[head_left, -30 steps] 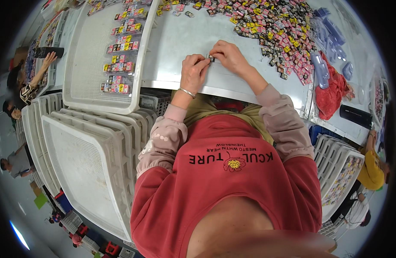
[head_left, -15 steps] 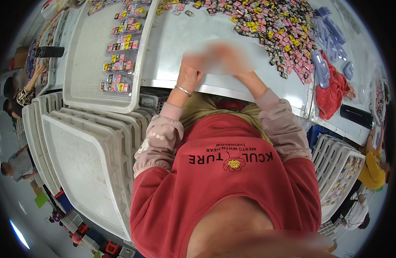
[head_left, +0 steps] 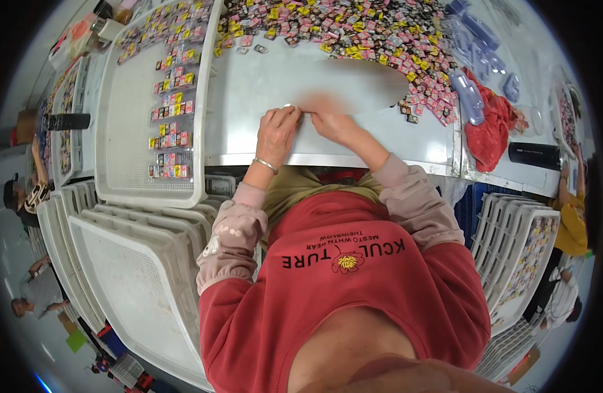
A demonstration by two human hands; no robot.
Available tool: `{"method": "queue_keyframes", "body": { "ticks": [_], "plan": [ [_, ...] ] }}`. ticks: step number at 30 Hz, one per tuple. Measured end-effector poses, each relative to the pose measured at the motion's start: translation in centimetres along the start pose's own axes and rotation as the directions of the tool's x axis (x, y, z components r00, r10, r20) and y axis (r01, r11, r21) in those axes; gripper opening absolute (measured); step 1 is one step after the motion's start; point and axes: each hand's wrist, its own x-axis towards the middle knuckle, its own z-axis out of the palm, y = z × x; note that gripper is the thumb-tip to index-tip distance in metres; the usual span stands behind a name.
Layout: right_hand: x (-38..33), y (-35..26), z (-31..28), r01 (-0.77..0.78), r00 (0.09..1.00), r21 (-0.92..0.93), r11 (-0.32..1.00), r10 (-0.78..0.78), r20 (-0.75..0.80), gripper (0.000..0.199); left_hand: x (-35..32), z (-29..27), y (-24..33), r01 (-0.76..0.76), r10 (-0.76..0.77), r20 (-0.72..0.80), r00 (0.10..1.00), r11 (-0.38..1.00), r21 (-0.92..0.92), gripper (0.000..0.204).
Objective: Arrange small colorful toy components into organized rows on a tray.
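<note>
Stacked trays [head_left: 128,268], white plastic: tipped on edge, below the near left side of the worktop [head_left: 249,92].
Tray [head_left: 128,118], white, perforated: flat at the worktop's left; bare along much of its left side.
Rows of small blocks [head_left: 172,139], pink, yellow, black and white: ranged down the tray's right edge, more at its far end.
Left hand [head_left: 278,134], bracelet [head_left: 267,166] at wrist: over the worktop's near edge, fingers bent and drawn together.
Right hand [head_left: 337,128]: just beside it, fingertips near the left's; a blurred patch hides part, so finger spread and any small thing held cannot be told.
Loose pieces [head_left: 380,33], same colours: heaped across the worktop's far side, running toward its right.
Clear bluish plastic pieces [head_left: 468,98]: right of the heap.
Cloth [head_left: 485,134], red: touching one of these.
Dark object [head_left: 534,156], oblong: near the right end's near edge.
</note>
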Motion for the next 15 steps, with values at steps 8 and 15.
{"method": "queue_keyframes", "body": {
  "ticks": [8,15],
  "plan": [
    [5.2,7.6,-7.2,-0.121,0.981,-0.344,0.931,0.059,-0.186,0.011,-0.2,0.0,1.0,0.026,-0.027,0.004,1.000,0.999,0.027,0.035],
    [4.8,8.0,-6.7,-0.007,0.999,-0.541,0.841,-0.023,-0.049,0.010,-0.7,-0.2,1.6,0.049,-0.054,0.029,0.998,0.990,0.129,0.035]
  ]
}}
